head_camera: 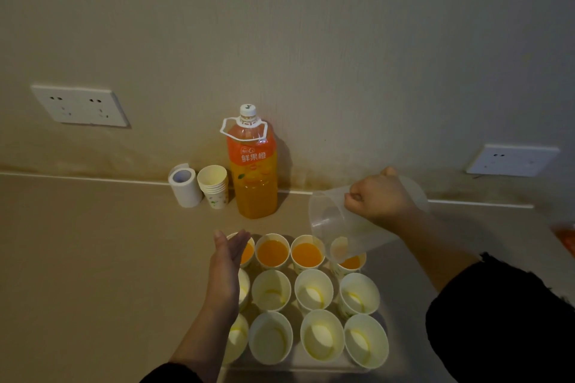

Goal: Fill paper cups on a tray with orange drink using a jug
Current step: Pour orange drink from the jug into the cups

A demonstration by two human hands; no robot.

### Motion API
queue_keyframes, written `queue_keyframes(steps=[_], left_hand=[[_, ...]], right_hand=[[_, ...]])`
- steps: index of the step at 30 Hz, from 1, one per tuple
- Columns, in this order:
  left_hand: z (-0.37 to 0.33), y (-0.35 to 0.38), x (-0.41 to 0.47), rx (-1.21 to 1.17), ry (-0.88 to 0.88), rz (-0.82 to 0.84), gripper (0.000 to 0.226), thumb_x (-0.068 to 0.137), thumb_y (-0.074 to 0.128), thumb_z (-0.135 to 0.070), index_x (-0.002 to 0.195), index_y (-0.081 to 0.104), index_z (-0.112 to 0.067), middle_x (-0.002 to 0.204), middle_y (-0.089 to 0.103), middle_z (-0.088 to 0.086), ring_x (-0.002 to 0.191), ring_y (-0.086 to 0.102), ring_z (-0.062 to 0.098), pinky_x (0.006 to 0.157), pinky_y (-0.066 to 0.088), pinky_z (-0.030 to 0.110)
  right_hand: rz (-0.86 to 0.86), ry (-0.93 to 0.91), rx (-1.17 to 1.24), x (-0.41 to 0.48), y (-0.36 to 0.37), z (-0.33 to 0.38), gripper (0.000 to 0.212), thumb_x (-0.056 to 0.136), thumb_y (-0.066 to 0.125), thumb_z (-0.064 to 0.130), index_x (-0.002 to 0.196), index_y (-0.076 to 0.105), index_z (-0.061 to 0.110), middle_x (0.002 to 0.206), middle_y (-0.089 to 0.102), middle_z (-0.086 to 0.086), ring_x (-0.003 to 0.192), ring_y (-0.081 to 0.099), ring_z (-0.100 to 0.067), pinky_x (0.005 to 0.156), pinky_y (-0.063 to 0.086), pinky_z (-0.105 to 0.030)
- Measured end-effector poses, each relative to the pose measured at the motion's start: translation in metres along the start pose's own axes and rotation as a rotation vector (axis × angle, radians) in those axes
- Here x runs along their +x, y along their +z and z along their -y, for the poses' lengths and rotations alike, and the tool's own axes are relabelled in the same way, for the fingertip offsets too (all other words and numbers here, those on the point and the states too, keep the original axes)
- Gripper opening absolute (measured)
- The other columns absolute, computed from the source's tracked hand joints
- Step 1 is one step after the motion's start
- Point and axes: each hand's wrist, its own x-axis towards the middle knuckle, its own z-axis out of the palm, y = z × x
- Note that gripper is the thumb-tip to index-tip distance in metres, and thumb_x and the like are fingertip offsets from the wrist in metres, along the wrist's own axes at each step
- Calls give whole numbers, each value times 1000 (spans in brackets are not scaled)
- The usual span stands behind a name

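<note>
- Rightward, the right hand [381, 196] grips a clear plastic jug [326, 221], tipped over the far-right white paper cup [353, 262], fingers [354, 197] curled tight.
- Left hand [225, 267]: fingers straight, holding nothing, above the left cups [244, 286] on the pale tray [295, 367].

- Tall plastic drink bottle [253, 177]: orange liquid, orange-red label, white lettering, white cap.
- Back-row paper cups [272, 250]: white walls, orange fill.
- Stacked spare paper cups [214, 188]: white, small green print.
- Plastic jug [326, 221]: clear, colourless.
- Cloth sleeve [504, 320]: black.
</note>
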Motion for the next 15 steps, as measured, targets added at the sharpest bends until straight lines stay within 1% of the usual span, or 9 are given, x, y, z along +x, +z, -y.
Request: queue_keyframes(steps=[2, 4, 7, 9, 12, 15], left_hand=[[0, -1, 1, 2, -2, 0, 61, 98, 12, -53, 115, 59, -17, 128, 60, 4, 126, 48, 15, 117, 21, 41], [0, -2, 0, 8, -2, 1, 61, 98, 12, -54, 114, 59, -18, 129, 60, 4, 127, 48, 15, 117, 21, 41], [-1, -3, 0, 21, -2, 0, 61, 98, 12, -54, 114, 59, -18, 129, 59, 4, 127, 48, 15, 117, 22, 40], [-1, -3, 1, 27, -5, 3, 63, 98, 12, -54, 117, 58, -17, 130, 58, 4, 127, 47, 15, 116, 22, 39], [0, -3, 2, 38, -8, 5, 68, 97, 11, -55, 126, 56, -13, 132, 57, 5, 127, 46, 15, 115, 23, 36], [0, -2, 1, 38, -6, 6, 69, 97, 12, -55, 128, 55, -10, 133, 56, 6, 128, 46, 16, 116, 23, 39]], right_hand=[[8, -10, -2, 0, 0, 2, 39, 96, 34, 32, 58, 38, 21, 65, 48, 2, 68, 47, -21, 78, 21, -33], [17, -16, -10, 1, 0, 5, 41, 96, 34, 33, 56, 35, 22, 66, 48, 2, 69, 46, -20, 77, 19, -32], [46, -19, -49, 2, 1, 8, 42, 96, 34, 34, 55, 31, 22, 59, 39, 4, 68, 43, -20, 80, 22, -33], [59, -14, -64, 3, 1, 10, 42, 95, 34, 35, 55, 31, 22, 57, 35, 5, 67, 42, -20, 84, 25, -34], [63, -14, -65, 4, 2, 11, 43, 95, 34, 34, 55, 30, 22, 57, 35, 4, 66, 41, -20, 85, 26, -35], [61, -17, -77, 4, 3, 12, 43, 95, 36, 34, 54, 29, 21, 56, 35, 5, 66, 40, -20, 86, 25, -35]])
